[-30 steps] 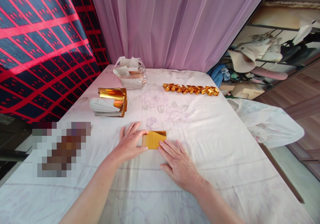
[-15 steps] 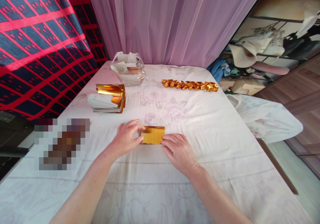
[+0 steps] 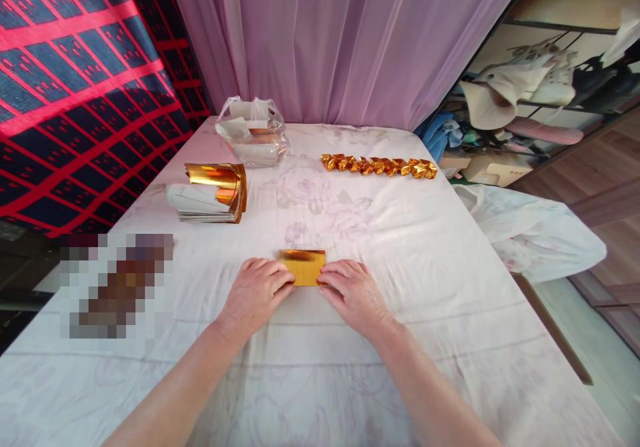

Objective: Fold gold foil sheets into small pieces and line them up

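Observation:
A small rectangle of gold foil paper (image 3: 307, 268) lies on the white floral cloth in front of me. My left hand (image 3: 261, 288) is closed at its lower left corner, thumb and fingertips together on the edge. At the right edge, my right hand (image 3: 354, 294) pinches the paper in the same way. A darker band runs along the paper's top edge. Further back on the left lies a stack of gold and white foil sheets (image 3: 213, 194), curled over. A row of folded gold foil pieces (image 3: 379, 166) rests at the back right.
Behind the stack stands a clear plastic bag (image 3: 255, 134) holding more paper. A blurred-out item (image 3: 120, 286) lies at the table's left. Purple curtains (image 3: 320, 47) hang behind the table. Shelves with a white cap (image 3: 493, 97) and a white cloth-covered item (image 3: 545, 234) are on the right.
My left hand has come down from the paper's upper left side to its lower left corner, and its spread fingers have closed. My right hand stays at the right edge.

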Available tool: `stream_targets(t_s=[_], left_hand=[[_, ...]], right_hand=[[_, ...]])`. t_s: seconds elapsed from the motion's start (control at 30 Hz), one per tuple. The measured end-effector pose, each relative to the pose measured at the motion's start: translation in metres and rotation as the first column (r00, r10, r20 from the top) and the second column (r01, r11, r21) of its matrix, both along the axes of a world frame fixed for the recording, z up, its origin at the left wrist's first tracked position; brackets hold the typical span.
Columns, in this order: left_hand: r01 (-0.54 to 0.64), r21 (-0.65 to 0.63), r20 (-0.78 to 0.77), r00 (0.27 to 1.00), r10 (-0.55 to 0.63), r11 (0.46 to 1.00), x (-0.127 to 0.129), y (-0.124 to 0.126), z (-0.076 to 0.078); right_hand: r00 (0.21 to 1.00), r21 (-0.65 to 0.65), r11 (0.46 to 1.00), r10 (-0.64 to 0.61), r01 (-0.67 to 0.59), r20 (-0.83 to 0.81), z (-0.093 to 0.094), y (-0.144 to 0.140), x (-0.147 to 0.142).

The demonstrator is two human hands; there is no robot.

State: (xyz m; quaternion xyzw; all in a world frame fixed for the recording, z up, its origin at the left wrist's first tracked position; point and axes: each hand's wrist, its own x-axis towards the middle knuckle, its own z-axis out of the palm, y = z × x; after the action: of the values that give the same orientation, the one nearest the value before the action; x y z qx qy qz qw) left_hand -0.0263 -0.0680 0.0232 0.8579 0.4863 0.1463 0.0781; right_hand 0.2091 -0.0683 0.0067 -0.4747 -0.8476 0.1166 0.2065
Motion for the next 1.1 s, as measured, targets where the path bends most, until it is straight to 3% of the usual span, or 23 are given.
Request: stream_targets(t_s=[0.5, 0.7, 0.93, 1.1], left_hand=[[0.064, 0.172, -0.154, 0.987, -0.037, 0.983, 0.0008, -0.0042, -0.0005], [0.06, 0.165, -0.13, 0.991, -0.038, 0.985, 0.0006, -0.0042, -0.0013], [0.066, 0.233, -0.154, 0.988, -0.03, 0.97, 0.0024, -0.0046, -0.0026], [0.058, 0.294, -0.104, 0.994, -0.028, 0.954, 0.002, -0.0031, -0.0075]], right_hand=[[0.998, 0.099, 0.993, 0.059, -0.061, 0.019, -0.0009, 0.0029, 0.0007], [0.998, 0.111, 0.992, 0.059, -0.063, 0.036, 0.0002, 0.0034, 0.0001], [0.995, 0.23, 0.969, 0.075, -0.088, 0.062, -0.0025, 0.0036, 0.0002], [0.999, 0.241, 0.97, 0.015, -0.026, 0.05, -0.008, 0.0039, -0.0004]])
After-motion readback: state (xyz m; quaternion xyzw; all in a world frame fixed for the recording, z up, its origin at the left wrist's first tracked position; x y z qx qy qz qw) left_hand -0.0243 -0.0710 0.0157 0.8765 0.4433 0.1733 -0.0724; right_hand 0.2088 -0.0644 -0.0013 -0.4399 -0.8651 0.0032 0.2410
